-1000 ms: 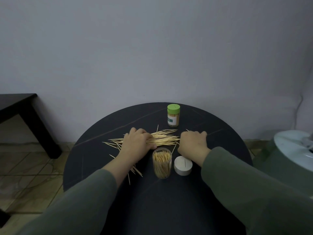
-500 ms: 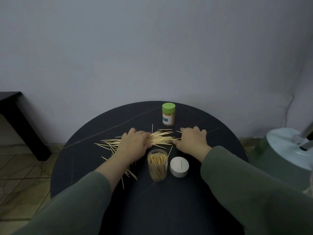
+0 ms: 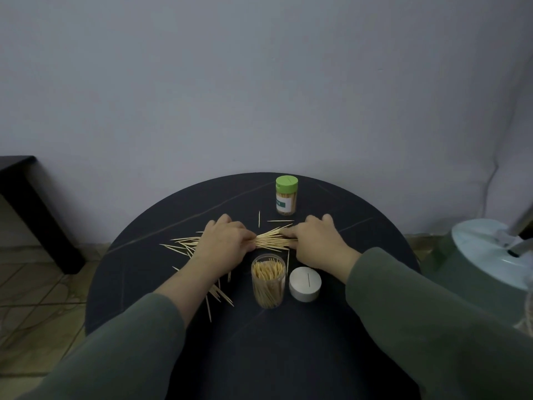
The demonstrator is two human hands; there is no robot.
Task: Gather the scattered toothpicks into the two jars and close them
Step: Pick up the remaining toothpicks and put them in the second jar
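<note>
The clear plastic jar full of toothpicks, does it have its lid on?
No. The clear plastic jar stands open, its round white lid on the table beside it.
</note>
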